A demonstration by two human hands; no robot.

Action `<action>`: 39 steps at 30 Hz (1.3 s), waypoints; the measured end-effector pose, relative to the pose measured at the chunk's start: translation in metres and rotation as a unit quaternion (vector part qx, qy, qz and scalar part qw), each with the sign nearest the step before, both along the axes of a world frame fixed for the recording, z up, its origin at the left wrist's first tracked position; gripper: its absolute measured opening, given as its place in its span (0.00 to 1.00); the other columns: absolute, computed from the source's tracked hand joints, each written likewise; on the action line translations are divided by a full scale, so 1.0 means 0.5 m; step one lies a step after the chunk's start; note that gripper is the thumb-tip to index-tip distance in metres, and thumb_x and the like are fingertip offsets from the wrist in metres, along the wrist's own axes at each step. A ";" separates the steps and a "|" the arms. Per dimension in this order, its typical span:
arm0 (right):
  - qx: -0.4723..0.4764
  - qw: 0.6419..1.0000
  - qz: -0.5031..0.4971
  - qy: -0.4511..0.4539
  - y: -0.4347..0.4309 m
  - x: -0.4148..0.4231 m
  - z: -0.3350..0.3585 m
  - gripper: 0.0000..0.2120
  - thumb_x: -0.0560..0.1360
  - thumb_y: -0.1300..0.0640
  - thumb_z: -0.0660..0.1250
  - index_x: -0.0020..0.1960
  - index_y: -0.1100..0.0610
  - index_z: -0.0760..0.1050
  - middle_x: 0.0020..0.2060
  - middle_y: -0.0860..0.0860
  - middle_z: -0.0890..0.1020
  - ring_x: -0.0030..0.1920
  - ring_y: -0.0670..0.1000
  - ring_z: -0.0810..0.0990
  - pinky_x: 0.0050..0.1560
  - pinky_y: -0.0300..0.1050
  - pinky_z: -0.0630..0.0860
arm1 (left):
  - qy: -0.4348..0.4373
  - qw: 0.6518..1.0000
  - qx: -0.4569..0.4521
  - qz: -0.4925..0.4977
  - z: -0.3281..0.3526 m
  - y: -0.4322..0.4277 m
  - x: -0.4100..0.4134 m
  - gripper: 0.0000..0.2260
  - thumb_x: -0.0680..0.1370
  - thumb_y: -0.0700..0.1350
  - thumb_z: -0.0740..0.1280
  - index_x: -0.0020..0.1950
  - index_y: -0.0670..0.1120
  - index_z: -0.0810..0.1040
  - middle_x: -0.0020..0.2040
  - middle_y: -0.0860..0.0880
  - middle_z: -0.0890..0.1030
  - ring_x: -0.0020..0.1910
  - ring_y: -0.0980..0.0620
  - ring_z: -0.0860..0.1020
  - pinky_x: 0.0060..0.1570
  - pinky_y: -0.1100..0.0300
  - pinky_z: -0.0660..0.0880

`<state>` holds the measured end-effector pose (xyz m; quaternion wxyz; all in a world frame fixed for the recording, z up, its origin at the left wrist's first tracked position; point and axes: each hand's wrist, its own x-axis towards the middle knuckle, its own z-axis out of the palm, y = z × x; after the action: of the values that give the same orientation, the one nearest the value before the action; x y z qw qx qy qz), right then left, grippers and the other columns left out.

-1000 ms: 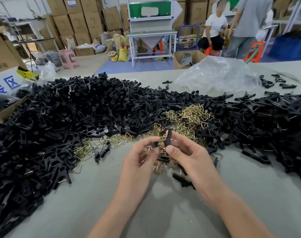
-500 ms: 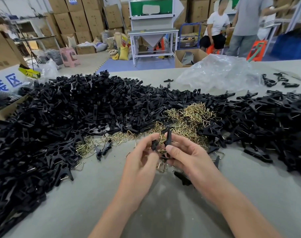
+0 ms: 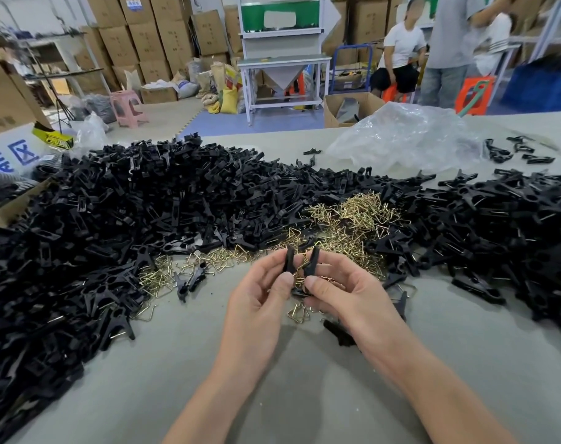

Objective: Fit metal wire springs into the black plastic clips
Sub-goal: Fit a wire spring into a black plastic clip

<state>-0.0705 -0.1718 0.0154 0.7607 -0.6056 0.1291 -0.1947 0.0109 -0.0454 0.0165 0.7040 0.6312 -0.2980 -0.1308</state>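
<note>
Head view: a grey surface carries, on the left, a broad heap of loose black clip halves and, on the right, a second heap of black clips, many of which show a wire and look already assembled. Between the two heaps lies a smaller pile of brass-coloured wire springs, and behind it a crumpled clear plastic bag. Near the front edge of the spring pile, the left hand and the right hand meet above the surface. The left grip pinches one clip half between thumb and fingers, and the right grip pinches the other clip half the same way. A second ago only the right piece stood up clearly, with the left one lower and partly hidden; now both halves stand upright side by side, their upper ends apart, and a wire spring shows in the gap between them. That suggests the spring is being worked into its seat while the halves are held open; whether its ends have caught in both halves cannot be told. This clip looks mid-assembly rather than finished. A loose spring lies on the surface just below the hands, and one stray clip piece lies beside the right wrist.
</note>
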 end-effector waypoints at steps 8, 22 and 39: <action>-0.040 0.999 -0.006 -0.008 0.006 -0.001 0.004 0.14 0.78 0.64 0.71 0.58 0.47 0.81 0.52 0.48 0.87 0.50 0.48 0.86 0.52 0.40 0.82 | 0.023 1.000 0.015 -0.003 -0.007 0.000 -0.003 0.13 0.81 0.38 0.66 0.60 0.53 0.81 0.51 0.51 0.86 0.54 0.49 0.83 0.54 0.59 0.79; -0.055 0.998 -0.016 -0.007 0.006 0.000 0.002 0.13 0.77 0.62 0.73 0.56 0.45 0.82 0.51 0.48 0.87 0.48 0.47 0.86 0.49 0.38 0.81 | 0.031 0.999 0.009 -0.009 -0.008 -0.001 -0.006 0.09 0.80 0.40 0.67 0.59 0.49 0.80 0.50 0.51 0.85 0.51 0.51 0.83 0.52 0.59 0.79; -0.106 0.994 -0.017 -0.022 -0.003 -0.003 0.002 0.09 0.74 0.66 0.74 0.51 0.57 0.79 0.48 0.51 0.88 0.50 0.51 0.86 0.52 0.41 0.81 | 0.040 0.999 0.024 -0.002 0.003 0.006 -0.012 0.15 0.80 0.35 0.67 0.50 0.55 0.86 0.43 0.49 0.87 0.41 0.53 0.84 0.43 0.64 0.80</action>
<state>-0.0722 -0.1734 0.0164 0.6917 -0.6757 0.1017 -0.2336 0.0048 -0.0422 0.0180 0.6998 0.6416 -0.2676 -0.1643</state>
